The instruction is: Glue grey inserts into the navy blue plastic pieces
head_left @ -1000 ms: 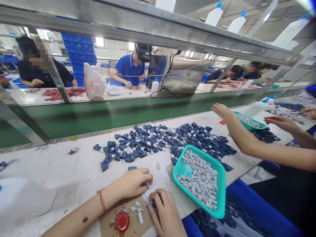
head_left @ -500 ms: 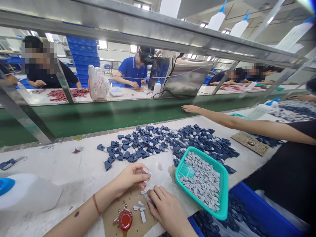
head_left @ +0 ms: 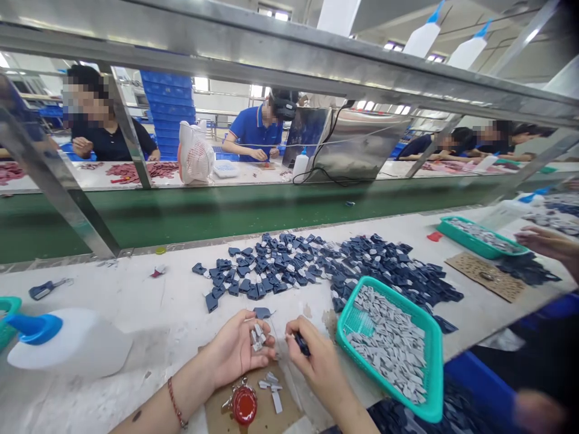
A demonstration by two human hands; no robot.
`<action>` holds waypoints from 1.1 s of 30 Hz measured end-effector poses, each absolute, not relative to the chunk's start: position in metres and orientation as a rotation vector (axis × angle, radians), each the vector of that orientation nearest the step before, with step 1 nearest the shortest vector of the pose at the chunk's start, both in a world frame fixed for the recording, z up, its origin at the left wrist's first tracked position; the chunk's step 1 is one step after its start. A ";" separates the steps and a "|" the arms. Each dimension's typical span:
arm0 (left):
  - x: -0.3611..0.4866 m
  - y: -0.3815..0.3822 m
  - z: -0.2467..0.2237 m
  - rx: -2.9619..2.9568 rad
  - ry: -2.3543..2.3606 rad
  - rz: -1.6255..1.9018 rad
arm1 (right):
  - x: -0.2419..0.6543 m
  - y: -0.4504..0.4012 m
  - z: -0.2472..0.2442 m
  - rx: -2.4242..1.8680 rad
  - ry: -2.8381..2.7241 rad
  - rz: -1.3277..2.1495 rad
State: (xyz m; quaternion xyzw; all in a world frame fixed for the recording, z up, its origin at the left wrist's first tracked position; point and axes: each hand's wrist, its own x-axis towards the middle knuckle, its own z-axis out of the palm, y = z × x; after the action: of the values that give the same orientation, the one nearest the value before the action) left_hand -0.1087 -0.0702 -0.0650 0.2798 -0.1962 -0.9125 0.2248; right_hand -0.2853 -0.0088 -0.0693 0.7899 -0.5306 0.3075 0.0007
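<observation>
My left hand [head_left: 237, 351] is cupped palm up near the table's front edge and holds a few small grey plastic pieces [head_left: 257, 336]. My right hand [head_left: 316, 361], just to its right, pinches a dark blue part [head_left: 302, 345] between thumb and fingers. Under both hands lies a piece of cardboard [head_left: 257, 410] with a red cap [head_left: 245, 404] and some loose grey pieces [head_left: 272, 384]. A pile of dark blue parts [head_left: 325, 265] spreads across the white table beyond my hands. A teal basket [head_left: 432, 355] of grey pieces sits to the right.
A white squeeze bottle with a blue nozzle [head_left: 67, 343] lies at the left. Blue snips [head_left: 45, 289] rest further back. A green conveyor belt [head_left: 226, 211] runs behind the table. A co-worker's hand [head_left: 549, 244] and a second teal basket [head_left: 479, 238] are at the right. Other people sit across the belt.
My left hand turned palm up with grey pieces in it. My right hand lifted off the cardboard with a blue part. The co-worker's arm drew back from over the pile to the right.
</observation>
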 end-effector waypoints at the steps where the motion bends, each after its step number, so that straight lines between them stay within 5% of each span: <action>1: -0.111 -0.068 -0.064 0.759 -0.506 -2.511 | -0.278 -0.012 -0.062 2.505 -1.646 0.972; 8: -0.117 -0.061 -0.057 0.703 -0.147 -2.420 | -0.243 -0.019 -0.039 2.746 -1.418 0.882; 12: -0.103 -0.061 -0.057 0.814 -0.140 -2.291 | -0.264 0.003 -0.054 2.505 -1.468 1.022; 19: -0.085 -0.057 -0.060 0.854 -0.131 -2.158 | -0.276 0.026 -0.093 2.668 -1.545 0.496; 33: -0.090 -0.054 -0.073 0.812 -0.208 -2.106 | -0.266 0.010 -0.103 2.651 -1.408 0.307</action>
State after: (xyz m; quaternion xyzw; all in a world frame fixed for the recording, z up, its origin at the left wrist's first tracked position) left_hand -0.0902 -0.0543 -0.0734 0.3247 -0.0831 -0.8415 0.4237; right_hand -0.2658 0.0100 -0.1025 0.8769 -0.4658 0.1016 0.0620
